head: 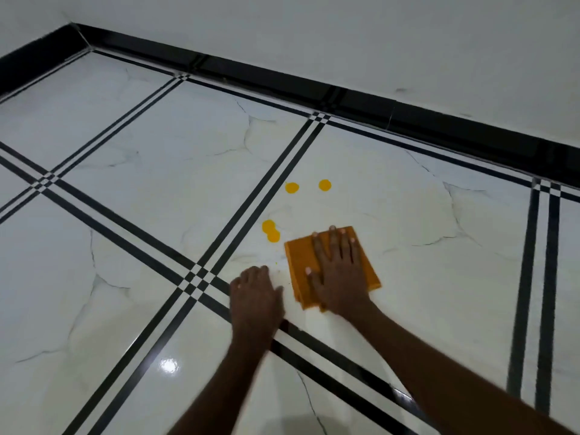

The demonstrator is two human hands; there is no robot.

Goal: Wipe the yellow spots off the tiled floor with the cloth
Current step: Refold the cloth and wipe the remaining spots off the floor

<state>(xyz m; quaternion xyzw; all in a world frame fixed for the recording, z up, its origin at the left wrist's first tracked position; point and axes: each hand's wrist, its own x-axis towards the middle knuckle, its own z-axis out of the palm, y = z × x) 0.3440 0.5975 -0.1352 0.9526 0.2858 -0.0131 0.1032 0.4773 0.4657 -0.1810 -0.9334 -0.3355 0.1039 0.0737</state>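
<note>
Right hand (337, 271) flat, fingers spread, pressing folded orange cloth (367, 271) onto tiled floor (157, 146); no pinch grip, palm hold only. Left hand (255, 290) beside cloth, braced on tile, holding nothing. Double yellow spot (271, 231) just beyond cloth's left corner; two more spots (292, 187) (324, 185) farther off. Risk: wet yellow smears across tile; flat palm slips off cloth on glossy floor.

We see a bare indoor room, likely a home: glossy marble-look floor tiles (188, 146) with black stripes, black skirting (282, 80) and white wall (314, 32) across the top.
</note>
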